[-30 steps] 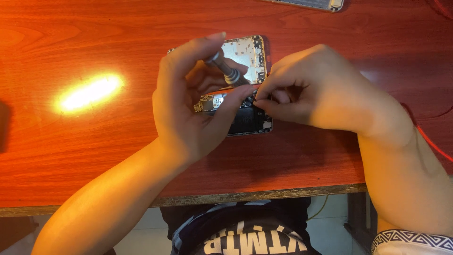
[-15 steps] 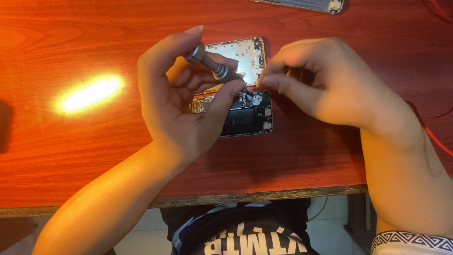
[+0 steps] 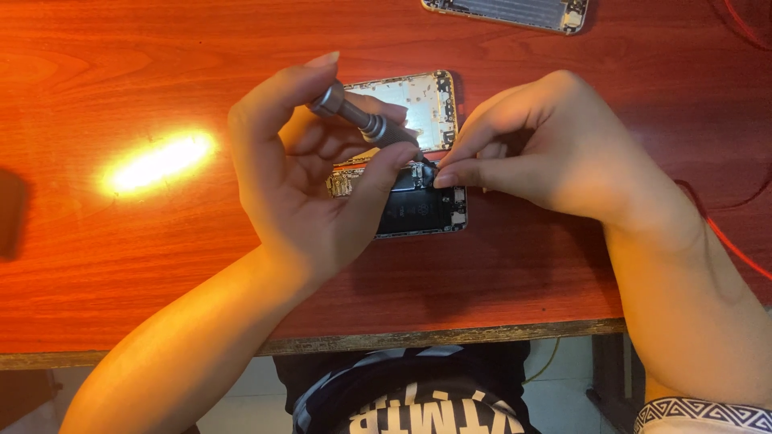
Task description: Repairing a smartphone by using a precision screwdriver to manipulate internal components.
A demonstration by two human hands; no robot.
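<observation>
Phone chassis (image 3: 410, 153), opened with its back shell facing up, lies flat near the middle of the red wooden worktop (image 3: 121, 265), under both hands. Its screen is already off: the silvery metal plate in the upper half is bare and the dark battery (image 3: 418, 210) in the lower half is exposed, so by my reading the teardown is well under way, with the inner parts mostly in place and left to be dealt with. A second stripped phone shell (image 3: 515, 12) lies at the far edge of the worktop, well apart and cut off by the top of the picture.

The left hand (image 3: 305, 185) is curled around a small metal screwdriver (image 3: 362, 124), gripping its knurled handle between thumb and fingers, tip slanting down toward the seam between plate and battery. The right hand (image 3: 547, 161) is pinched closed, thumb against forefinger, right at that same spot; whether it holds a screw, a connector or nothing cannot be told.

The screwdriver's tip and the exact part being worked are hidden behind the fingers. A red cable (image 3: 736, 245) runs off the right edge, its ends unseen. A bright glare (image 3: 157, 161) on the worktop washes out the grain there.
</observation>
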